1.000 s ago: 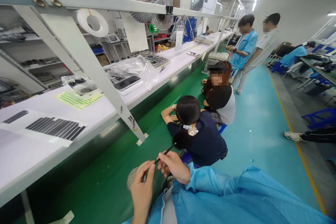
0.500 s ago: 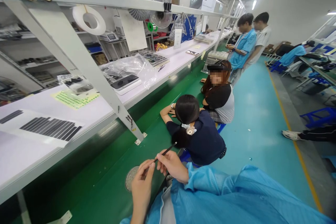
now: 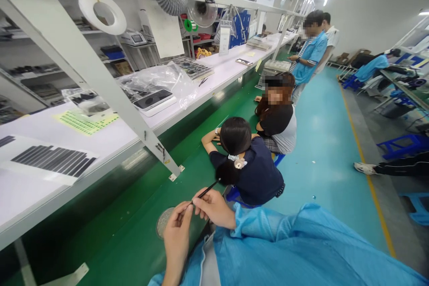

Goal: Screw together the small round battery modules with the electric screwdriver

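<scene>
A thin black stick [image 3: 208,188] with a small pale tip slants up and to the right between my hands. My right hand [image 3: 214,208], coming out of a blue sleeve, pinches it along its shaft. My left hand [image 3: 177,228] is closed, thumb against fingertips, at the lower end of the stick, and that end is hidden by the fingers. Both hands are close together above the green bench surface [image 3: 134,228]. A round, greyish textured disc [image 3: 161,222] lies behind my left hand, partly covered by it.
A raised white shelf [image 3: 110,156] runs along the left, carried by a slanted post [image 3: 147,136]. On it lie a phone [image 3: 153,99], clear plastic bags [image 3: 164,81] and a sheet with black strips [image 3: 53,161]. Ahead, a seated person [image 3: 250,165] leans on the bench.
The view has shifted slightly, so the shelf and bench sit a little further left and higher. My hands keep the stick between them, nearly unchanged.
</scene>
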`<move>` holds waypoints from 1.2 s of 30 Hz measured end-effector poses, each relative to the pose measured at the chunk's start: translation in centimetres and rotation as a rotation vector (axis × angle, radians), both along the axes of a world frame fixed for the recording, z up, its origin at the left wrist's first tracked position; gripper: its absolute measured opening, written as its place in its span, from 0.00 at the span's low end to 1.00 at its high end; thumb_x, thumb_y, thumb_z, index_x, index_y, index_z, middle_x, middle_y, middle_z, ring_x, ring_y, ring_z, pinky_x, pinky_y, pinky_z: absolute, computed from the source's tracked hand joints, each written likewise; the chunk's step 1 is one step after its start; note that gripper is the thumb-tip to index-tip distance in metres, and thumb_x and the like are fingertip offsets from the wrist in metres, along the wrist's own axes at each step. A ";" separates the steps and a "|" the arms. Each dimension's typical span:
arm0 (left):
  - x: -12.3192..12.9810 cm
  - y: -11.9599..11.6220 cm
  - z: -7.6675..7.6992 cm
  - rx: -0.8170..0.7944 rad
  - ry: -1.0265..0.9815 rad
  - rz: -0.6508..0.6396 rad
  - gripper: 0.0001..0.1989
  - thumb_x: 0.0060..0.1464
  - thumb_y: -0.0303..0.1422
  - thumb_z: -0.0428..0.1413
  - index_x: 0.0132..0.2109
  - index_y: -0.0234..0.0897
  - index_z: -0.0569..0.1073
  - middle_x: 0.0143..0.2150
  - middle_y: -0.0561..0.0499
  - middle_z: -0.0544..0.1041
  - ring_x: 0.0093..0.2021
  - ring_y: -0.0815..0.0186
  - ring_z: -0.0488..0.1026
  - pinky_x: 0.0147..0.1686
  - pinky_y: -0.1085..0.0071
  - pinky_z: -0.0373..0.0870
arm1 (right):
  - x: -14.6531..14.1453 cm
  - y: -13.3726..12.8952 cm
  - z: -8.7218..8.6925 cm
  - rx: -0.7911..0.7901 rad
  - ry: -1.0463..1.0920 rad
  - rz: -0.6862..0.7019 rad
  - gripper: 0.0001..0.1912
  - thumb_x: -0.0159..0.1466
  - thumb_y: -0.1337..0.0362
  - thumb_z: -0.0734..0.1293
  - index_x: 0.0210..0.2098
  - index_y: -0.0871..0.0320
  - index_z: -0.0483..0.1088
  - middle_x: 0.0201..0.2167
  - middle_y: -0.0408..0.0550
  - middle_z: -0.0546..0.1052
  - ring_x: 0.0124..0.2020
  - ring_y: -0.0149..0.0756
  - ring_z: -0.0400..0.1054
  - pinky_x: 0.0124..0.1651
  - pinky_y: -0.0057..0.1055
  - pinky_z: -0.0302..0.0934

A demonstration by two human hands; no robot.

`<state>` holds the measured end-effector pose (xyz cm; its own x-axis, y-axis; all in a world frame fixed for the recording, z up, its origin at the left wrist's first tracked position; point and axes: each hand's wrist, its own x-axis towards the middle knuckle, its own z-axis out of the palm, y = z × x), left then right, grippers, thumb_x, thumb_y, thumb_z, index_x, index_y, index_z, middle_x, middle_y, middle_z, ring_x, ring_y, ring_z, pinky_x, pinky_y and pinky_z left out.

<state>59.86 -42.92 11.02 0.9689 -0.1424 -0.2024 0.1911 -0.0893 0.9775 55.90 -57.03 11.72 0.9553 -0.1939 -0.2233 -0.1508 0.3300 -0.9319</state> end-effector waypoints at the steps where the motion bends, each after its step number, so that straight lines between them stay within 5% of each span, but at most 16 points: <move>1: 0.0 -0.1 0.0 -0.014 0.005 0.010 0.31 0.39 0.58 0.71 0.39 0.35 0.82 0.44 0.41 0.82 0.45 0.53 0.79 0.46 0.63 0.78 | 0.0 0.0 0.0 0.000 0.002 0.000 0.32 0.60 0.37 0.73 0.42 0.62 0.71 0.24 0.41 0.74 0.19 0.24 0.63 0.20 0.22 0.56; 36: -0.7 -0.1 -0.4 0.024 -0.032 -0.040 0.29 0.45 0.58 0.68 0.39 0.35 0.81 0.45 0.41 0.81 0.46 0.54 0.78 0.48 0.63 0.77 | -0.7 0.0 -0.9 0.004 0.014 0.020 0.33 0.60 0.36 0.72 0.42 0.62 0.72 0.24 0.41 0.74 0.19 0.24 0.63 0.20 0.22 0.57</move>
<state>59.18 -43.01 10.66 0.9685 -0.1765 -0.1754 0.1558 -0.1196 0.9805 55.18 -57.05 10.86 0.9558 -0.1740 -0.2372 -0.1703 0.3301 -0.9284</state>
